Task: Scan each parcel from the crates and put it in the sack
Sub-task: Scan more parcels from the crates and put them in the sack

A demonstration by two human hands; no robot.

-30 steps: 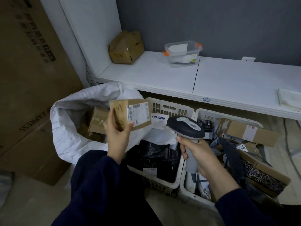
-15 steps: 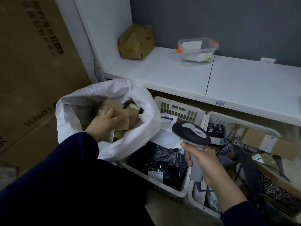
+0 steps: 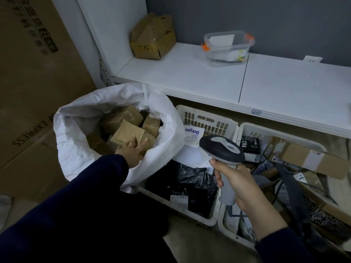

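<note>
2 grips: left grip [image 3: 133, 151] spread on a parcel [image 3: 124, 134] in the sack [image 3: 76, 133], right grip [image 3: 241, 184] curled around scanner [image 3: 222, 149].

Left grip [image 3: 133, 151] loose, right grip [image 3: 239, 180] clenched

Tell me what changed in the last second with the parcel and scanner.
The left hand carried the cardboard parcel left and down into the white sack and now lies on it with fingers straight, apparently letting go. The right hand still grips the barcode scanner above the crates.
</note>
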